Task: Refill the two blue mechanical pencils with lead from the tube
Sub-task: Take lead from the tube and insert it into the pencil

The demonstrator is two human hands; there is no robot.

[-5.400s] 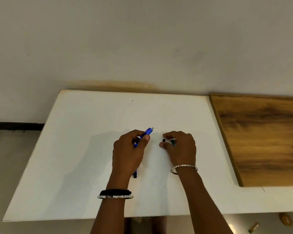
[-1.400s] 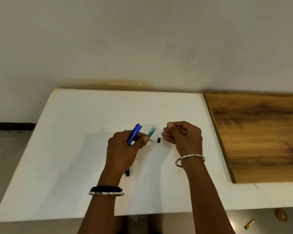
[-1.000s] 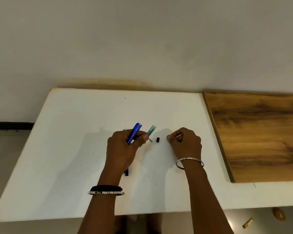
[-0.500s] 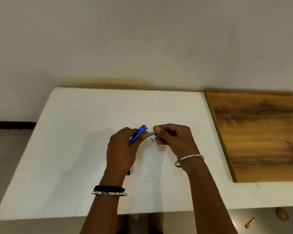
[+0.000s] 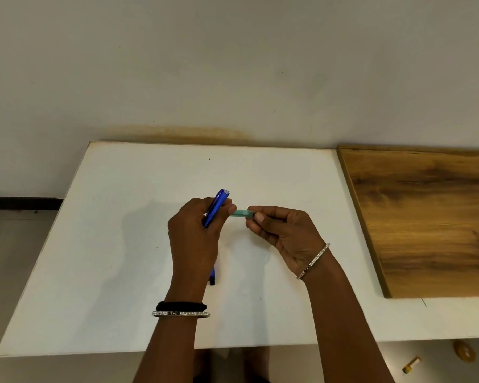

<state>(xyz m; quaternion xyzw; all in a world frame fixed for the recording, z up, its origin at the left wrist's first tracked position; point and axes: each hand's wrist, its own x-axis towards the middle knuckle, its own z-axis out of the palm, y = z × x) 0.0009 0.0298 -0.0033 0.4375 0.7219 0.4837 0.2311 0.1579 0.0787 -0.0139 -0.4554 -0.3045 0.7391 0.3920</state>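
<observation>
My left hand point(image 5: 195, 239) grips a blue mechanical pencil point(image 5: 218, 203) with its open top end pointing up and away, above the white table point(image 5: 116, 244). My right hand point(image 5: 281, 230) pinches a small teal lead tube point(image 5: 241, 213), held level, its left end touching my left thumb tip. A second blue pencil point(image 5: 212, 277) lies on the table under my left wrist; only its dark lower end shows. The tube's small black cap seen earlier is hidden.
A wooden board point(image 5: 426, 217) lies on the right part of the table. The wall stands just behind the table's far edge. On the floor at the lower right lie a small yellow item point(image 5: 411, 365) and a brown round object point(image 5: 464, 351).
My right hand picked the teal tube up off the table and carried it to my left thumb. My left hand raised the pencil a little; the black cap went out of sight.
</observation>
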